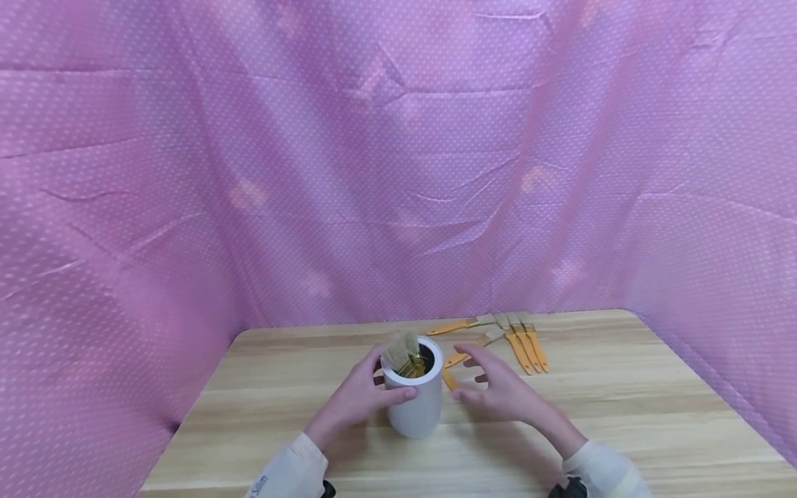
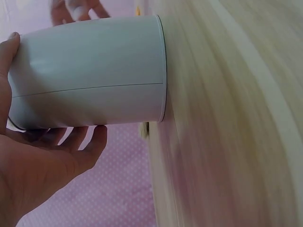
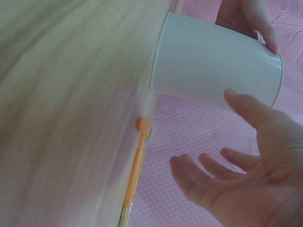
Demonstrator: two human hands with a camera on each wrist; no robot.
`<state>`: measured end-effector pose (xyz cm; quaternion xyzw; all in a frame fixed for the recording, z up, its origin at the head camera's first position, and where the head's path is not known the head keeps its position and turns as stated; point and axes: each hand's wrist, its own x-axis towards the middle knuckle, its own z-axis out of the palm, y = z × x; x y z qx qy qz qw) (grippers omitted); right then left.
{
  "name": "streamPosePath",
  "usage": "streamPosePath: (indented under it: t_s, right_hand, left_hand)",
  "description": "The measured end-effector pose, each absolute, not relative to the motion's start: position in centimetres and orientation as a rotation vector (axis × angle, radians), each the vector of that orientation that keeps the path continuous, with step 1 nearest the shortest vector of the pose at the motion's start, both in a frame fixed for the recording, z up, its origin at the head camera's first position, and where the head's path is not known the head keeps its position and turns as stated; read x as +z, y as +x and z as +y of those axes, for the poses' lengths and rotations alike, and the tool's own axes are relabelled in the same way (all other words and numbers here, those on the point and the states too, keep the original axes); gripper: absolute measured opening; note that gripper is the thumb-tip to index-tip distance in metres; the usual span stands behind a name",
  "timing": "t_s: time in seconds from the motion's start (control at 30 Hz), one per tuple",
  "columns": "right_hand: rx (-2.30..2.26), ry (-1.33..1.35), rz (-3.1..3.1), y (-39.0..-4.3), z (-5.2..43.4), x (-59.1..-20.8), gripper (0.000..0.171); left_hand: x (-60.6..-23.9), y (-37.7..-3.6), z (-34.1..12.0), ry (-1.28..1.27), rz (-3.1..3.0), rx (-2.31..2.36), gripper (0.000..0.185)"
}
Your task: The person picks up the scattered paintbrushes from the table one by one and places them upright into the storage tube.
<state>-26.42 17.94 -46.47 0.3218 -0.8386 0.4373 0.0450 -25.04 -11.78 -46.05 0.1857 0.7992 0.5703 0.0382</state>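
My left hand (image 1: 363,393) grips a white cylindrical canister (image 1: 416,413) near its top, thumb on the near side and fingers round the left and back. The canister stands upright on the table, its open mouth showing a dark inside. Inside it are paint brushes (image 1: 403,354), pale bristles up and leaning left. To the right of the canister, my right hand (image 1: 498,391) holds nothing, its fingers spread and gently bent, thumb toward the canister. An orange brush handle (image 3: 134,172) lies on the table close by, seen in the right wrist view.
Several paint brushes with orange handles (image 1: 526,349) lie on the wooden table (image 1: 623,415), right of and behind the canister, some side by side. Pink dotted fabric (image 1: 398,173) hangs around the table's back and sides.
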Motion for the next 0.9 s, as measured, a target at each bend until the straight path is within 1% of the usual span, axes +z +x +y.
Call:
streamPosePath:
  t_s: [0.27,0.57,0.77,0.9]
  right_hand:
    - [1.356,0.790,-2.719,-27.2,17.7,-47.3,0.060]
    - [1.230,0.536,-2.856,-28.4,15.1,-47.6,0.041]
    - [1.060,0.449,-2.912,-29.3,13.3,-47.8,0.012]
    - [0.952,0.399,-2.938,-29.8,12.6,-47.5,0.012]
  left_hand:
    - [-46.4,-25.8,-14.2,0.515,2.480,1.762,0.086]
    - [-46.7,-27.0,-15.9,0.507,2.528,1.776,0.089]
    - [-46.4,-27.3,-16.5,0.403,2.504,1.788,0.089]
    - [-46.1,-27.6,-16.9,0.372,2.506,1.795,0.089]
